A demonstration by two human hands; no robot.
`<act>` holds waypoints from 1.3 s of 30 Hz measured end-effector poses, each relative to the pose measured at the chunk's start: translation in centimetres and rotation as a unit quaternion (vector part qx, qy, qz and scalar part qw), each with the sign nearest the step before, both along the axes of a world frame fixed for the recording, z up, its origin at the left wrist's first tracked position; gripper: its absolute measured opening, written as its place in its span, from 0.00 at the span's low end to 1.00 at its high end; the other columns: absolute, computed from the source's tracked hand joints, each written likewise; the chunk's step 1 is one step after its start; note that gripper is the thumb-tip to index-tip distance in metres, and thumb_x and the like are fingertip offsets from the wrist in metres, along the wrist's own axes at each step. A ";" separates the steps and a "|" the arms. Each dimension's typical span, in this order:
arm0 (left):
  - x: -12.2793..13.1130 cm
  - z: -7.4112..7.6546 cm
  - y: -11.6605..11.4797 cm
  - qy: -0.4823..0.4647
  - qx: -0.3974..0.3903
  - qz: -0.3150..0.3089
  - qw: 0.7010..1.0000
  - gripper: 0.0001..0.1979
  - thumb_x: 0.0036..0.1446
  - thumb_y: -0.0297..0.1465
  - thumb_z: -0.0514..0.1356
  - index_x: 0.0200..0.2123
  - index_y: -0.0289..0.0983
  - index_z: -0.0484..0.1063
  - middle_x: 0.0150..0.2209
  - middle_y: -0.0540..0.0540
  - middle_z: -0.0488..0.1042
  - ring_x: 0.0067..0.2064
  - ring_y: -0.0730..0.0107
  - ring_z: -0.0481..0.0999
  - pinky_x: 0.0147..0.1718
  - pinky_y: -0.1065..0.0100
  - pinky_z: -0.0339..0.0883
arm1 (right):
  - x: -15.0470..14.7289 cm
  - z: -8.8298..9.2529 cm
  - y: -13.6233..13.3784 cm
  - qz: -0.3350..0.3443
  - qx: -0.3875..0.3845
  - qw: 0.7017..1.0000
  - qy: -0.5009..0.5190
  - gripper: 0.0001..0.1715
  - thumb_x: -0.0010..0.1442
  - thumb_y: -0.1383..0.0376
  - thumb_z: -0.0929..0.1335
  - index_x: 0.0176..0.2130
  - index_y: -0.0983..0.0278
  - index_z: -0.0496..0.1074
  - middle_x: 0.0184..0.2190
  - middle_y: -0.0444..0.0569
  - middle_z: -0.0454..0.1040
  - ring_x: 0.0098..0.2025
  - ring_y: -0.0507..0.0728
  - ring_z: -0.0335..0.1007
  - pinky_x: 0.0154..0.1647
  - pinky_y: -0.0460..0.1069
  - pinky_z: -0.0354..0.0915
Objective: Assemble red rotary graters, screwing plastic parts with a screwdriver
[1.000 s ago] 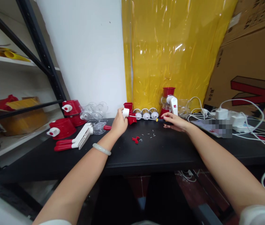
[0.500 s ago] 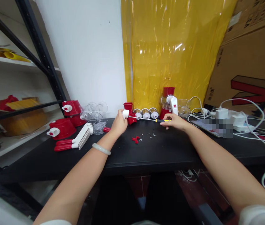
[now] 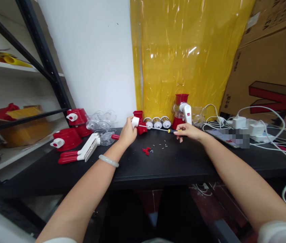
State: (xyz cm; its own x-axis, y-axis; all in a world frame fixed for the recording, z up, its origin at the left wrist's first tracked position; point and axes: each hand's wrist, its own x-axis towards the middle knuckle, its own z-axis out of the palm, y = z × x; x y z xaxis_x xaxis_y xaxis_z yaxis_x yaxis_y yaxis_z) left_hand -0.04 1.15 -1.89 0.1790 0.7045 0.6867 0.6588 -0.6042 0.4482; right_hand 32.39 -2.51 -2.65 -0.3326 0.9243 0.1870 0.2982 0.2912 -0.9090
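Note:
My left hand [image 3: 128, 132] is closed around a white-and-red crank handle; its white end [image 3: 135, 122] shows past my fingers and its red grip [image 3: 115, 136] sticks out by my wrist. In my right hand [image 3: 187, 131] is a screwdriver [image 3: 172, 131] with a black-and-yellow handle, gripped by the fingers. Its long shaft runs left, and the tip meets the white end; whether it sits in a screw is too small to tell. Below lie a small red part [image 3: 146, 151] and several tiny screws [image 3: 163, 146] on the black table [image 3: 173, 165].
Left stand red bases [image 3: 67, 139], white-and-red handles [image 3: 85, 150] and clear plastic parts [image 3: 106, 121]. Behind my hands are a red hopper [image 3: 138, 114], metal drums [image 3: 157, 122] and an assembled grater [image 3: 182, 109]. A tablet [image 3: 222, 137] and white cables [image 3: 282, 141] lie right.
My right hand has shifted slightly and its fingers have changed position on the screwdriver handle. The left hand and the white end stay almost in place.

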 end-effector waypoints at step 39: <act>-0.1 -0.1 0.0 -0.039 0.079 -0.057 0.994 0.29 0.53 0.23 0.55 0.58 0.37 0.55 0.53 0.38 0.69 0.50 0.56 0.73 0.48 0.55 0.67 | 0.8 -0.1 -0.1 0.140 -0.142 0.979 0.042 0.26 0.50 0.49 0.73 0.28 0.70 0.71 0.18 0.49 0.75 0.14 0.51 0.69 0.14 0.44 0.65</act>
State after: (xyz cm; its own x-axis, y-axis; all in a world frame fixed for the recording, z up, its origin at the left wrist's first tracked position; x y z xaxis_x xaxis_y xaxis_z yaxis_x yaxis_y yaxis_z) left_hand -0.19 1.15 -1.97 0.1940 0.5650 0.8019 0.5491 -0.7399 0.3885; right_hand 33.22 -2.64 -2.71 -0.5750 0.8177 -0.0269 0.1644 0.0833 -0.9829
